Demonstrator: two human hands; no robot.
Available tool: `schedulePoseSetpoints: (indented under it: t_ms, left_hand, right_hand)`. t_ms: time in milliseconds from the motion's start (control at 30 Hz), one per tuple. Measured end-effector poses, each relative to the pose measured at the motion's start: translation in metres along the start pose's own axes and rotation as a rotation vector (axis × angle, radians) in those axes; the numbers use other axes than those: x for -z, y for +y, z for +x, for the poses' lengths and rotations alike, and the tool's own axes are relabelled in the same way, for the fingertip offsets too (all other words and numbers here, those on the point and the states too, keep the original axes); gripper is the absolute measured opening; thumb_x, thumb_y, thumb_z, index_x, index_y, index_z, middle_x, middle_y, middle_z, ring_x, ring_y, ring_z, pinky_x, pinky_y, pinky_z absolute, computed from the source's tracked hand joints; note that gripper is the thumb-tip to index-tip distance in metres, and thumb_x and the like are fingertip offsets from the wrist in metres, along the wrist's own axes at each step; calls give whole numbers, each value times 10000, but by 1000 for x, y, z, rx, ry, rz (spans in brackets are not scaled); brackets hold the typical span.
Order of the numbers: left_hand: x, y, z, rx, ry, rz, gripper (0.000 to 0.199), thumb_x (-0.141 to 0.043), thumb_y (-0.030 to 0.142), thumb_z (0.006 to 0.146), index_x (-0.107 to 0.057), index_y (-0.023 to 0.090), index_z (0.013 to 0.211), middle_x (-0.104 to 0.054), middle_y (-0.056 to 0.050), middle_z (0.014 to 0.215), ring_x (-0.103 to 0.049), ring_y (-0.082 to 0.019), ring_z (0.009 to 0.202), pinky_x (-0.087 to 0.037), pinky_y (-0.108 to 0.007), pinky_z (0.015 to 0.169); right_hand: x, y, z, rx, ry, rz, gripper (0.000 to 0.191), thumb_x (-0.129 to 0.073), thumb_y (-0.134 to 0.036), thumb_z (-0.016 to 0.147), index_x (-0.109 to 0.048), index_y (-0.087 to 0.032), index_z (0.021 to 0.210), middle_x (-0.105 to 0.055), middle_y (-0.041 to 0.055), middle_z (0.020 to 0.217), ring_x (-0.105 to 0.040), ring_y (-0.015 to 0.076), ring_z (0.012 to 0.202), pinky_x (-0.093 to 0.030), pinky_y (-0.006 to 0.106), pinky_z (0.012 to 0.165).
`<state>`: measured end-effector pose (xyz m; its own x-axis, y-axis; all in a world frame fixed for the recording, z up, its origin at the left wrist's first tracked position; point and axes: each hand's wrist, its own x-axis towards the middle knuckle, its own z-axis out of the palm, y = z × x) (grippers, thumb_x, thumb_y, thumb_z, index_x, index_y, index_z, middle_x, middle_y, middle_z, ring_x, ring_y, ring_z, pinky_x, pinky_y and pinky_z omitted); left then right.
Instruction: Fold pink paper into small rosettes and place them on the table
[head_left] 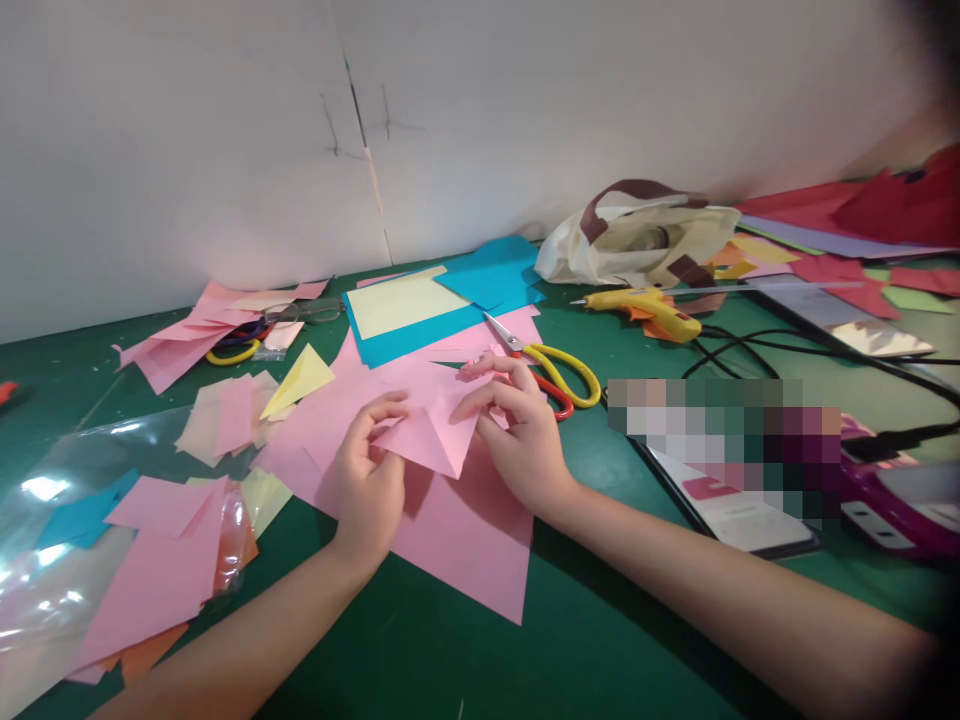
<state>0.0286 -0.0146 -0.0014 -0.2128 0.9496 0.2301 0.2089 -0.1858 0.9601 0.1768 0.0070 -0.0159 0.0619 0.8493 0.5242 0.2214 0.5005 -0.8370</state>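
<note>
Folded pink paper (pixel 427 437) sits between the two hands in the middle of my remote view, over a larger pink sheet (pixel 480 560) that lies on the green tabletop (pixel 450 665). I see the left hand (pixel 369 490) pinching its left side, thumb against bent fingers, which probably steadies that edge. The right hand (pixel 521 430) has its fingers curled over the upper right part and seems to pinch there too, though I cannot make out its thumb tip. Gripped from opposite sides, with a pointed corner aimed toward the wearer, the piece looks held so that its crease stays in shape and in sight

Just beyond the right hand I find the scissors (pixel 531 352), red and yellow handles turned toward that hand, likely for an easy reach. Farther right, the yellow glue gun (pixel 637 308) rests on the table near the cream tote bag (pixel 570 255), probably there to leave the middle for paper. Past the hands I make out a pale yellow sheet (pixel 405 303) on blue paper (pixel 495 275), and to the left a yellow folded piece (pixel 300 380) near the clear plastic bag (pixel 45 490)
</note>
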Motion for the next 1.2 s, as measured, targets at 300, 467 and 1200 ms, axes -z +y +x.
schedulePoseSetpoints:
  t_ms: [300, 467, 1200]
  left_hand:
    - [-2, -9, 3, 75, 135, -369, 325, -420, 443, 873, -550, 234, 1085, -628, -55, 982, -617, -192, 908, -491, -271, 647]
    - [0, -6, 1, 86, 91, -325, 435, -531, 516, 826, -541, 244, 1167, -659, -64, 1003, -641, -210, 931, -525, -294, 682]
    - [-3, -18, 8, 290, 1, -432, 296, -808, 359, 600, -758, 245, 868, -715, -35, 926, -636, -194, 956, -487, -363, 933]
  right_hand:
    - [0, 0, 0, 112, 177, -46, 347, -437, 41, 703, -627, -231, 603, -524, 30, 985, -545, 193, 1017, -466, 386, 855]
    - [2, -2, 0, 126, 127, -30, 347, -407, 46, 693, -611, -227, 628, -583, 33, 1014, -574, 190, 1032, -436, 410, 948]
    - [-2, 2, 1, -69, -42, 230, 231, -684, -199, 782, -696, -289, 994, -581, 43, 990, -560, 193, 999, -489, 369, 836]
